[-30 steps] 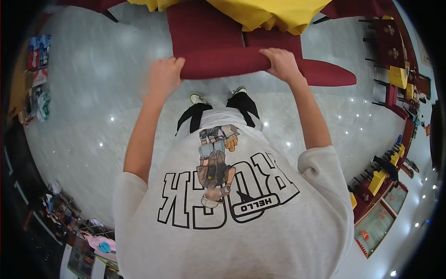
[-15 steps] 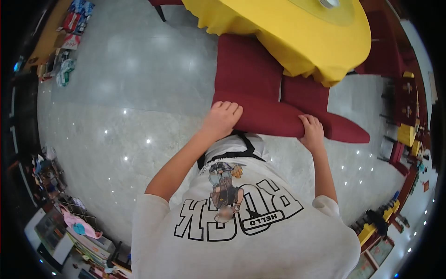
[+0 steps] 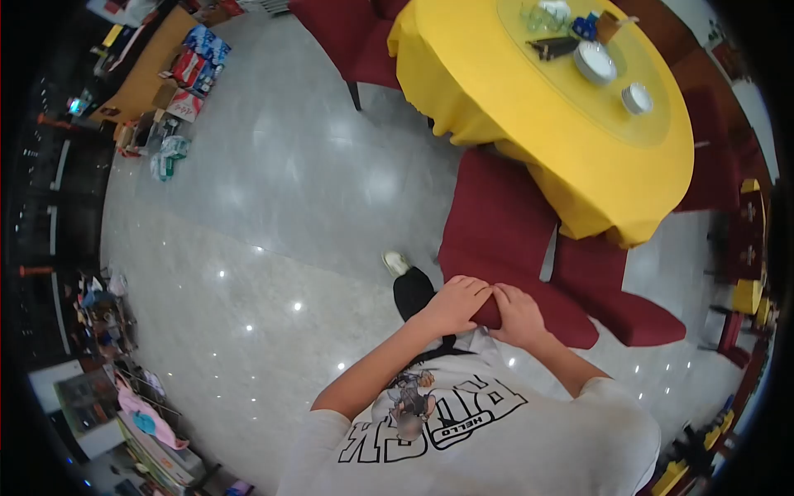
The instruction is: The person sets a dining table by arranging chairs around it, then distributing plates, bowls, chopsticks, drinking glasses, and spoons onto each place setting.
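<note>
A dark red upholstered chair (image 3: 496,217) stands in front of me, its seat reaching the yellow tablecloth's hanging edge. My left hand (image 3: 458,302) is closed over the left end of the chair's top back edge. Right beside it, my right hand (image 3: 516,314) is curled over the same edge, thumb side against the left hand. Both thumbs lie toward me, and the fingertips on the far side are partly hidden. A second red chair (image 3: 589,269) stands close on the right, untouched by either hand.
A round table with a yellow cloth (image 3: 480,91) carries stacked white bowls (image 3: 637,99), plates (image 3: 595,63) and glasses (image 3: 546,16). Another red chair (image 3: 364,41) stands at its left. Boxes (image 3: 198,62) and bags (image 3: 169,157) line the far left. My shoe (image 3: 395,263) is on the tiled floor.
My right hand has slid left along the chair back to meet my left hand. The view has shifted, showing more of the table and its dishes, and one shoe now shows at the left.
</note>
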The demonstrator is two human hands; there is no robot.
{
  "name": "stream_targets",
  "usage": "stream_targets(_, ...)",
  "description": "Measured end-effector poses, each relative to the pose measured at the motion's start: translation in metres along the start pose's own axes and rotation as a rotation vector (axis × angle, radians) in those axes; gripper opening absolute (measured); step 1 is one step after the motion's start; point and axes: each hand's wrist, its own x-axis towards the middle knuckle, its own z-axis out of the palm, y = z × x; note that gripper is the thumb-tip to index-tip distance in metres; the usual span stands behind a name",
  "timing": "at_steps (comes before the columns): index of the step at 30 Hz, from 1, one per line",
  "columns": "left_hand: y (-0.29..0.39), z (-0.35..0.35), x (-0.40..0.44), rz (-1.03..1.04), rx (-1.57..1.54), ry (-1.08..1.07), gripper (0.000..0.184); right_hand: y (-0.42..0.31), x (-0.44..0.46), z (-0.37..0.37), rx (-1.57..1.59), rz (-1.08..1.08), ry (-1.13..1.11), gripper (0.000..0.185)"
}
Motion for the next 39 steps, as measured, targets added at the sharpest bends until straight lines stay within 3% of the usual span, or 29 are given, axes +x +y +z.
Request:
stream_targets(5, -0.047, -0.014, 0.009, 0.142, -0.244, -0.189, 0.071, 0.009, 0.000, -0.001, -0.025, -0.014, -0.028, 0.075)
stream_targets(12, -0.068, -0.048, 0.035, 0.399, 0.047, -0.568, 0.078, 0.003, 0.006, -0.014, -0.031, 0.109, -0.140, 0.077)
stream_targets(18, -0.078, -0.040, 0.050, 0.504, 0.213, -0.717, 0.082, -0.025, -0.006, -0.003, -0.075, 0.318, 0.008, 0.069)
stream_targets(21, -0.080, -0.032, 0.056, 0.578, 0.155, -0.714, 0.085, -0.040, -0.015, 0.003, -0.083, 0.457, 0.139, 0.063)
stream_targets(23, -0.063, -0.028, 0.062, 0.545, 0.123, -0.828, 0.083, -0.039, -0.023, 0.010, -0.086, 0.549, 0.256, 0.061)
stream_targets(24, -0.059, -0.012, 0.053, 0.538, 0.132, -0.748, 0.083, -0.037, -0.028, 0.012, -0.124, 0.595, 0.248, 0.061)
stream_targets(27, -0.067, 0.008, 0.038, 0.508, 0.061, -0.525, 0.068, -0.045, -0.040, 0.015, -0.212, 0.752, 0.252, 0.058)
stream_targets(29, -0.080, -0.003, 0.048, 0.547, 0.074, -0.754, 0.046, -0.046, -0.038, 0.022, -0.322, 0.843, 0.232, 0.055)
stream_targets(32, -0.149, -0.049, 0.041, 0.434, -0.016, -0.811, 0.041, -0.065, -0.019, 0.043, -0.473, 1.071, 0.159, 0.048)
stream_targets(33, -0.181, -0.068, 0.037, 0.357, -0.049, -0.759, 0.042, -0.068, -0.003, 0.045, -0.514, 1.208, 0.114, 0.045)
stream_targets(34, -0.210, -0.092, 0.027, 0.278, -0.085, -0.711, 0.042, -0.078, 0.016, 0.036, -0.523, 1.230, -0.032, 0.045)
stream_targets(35, -0.237, -0.122, 0.019, 0.096, -0.192, -0.629, 0.043, -0.082, 0.043, 0.024, -0.527, 1.232, -0.009, 0.045)
stream_targets(37, -0.290, -0.182, -0.008, -0.226, -0.395, -0.399, 0.043, -0.085, 0.103, -0.004, 0.145, 1.202, -0.141, 0.048)
stream_targets(39, -0.363, -0.227, -0.047, -0.431, -0.302, -0.237, 0.041, -0.065, 0.173, 0.029, 0.238, 0.776, 0.344, 0.047)
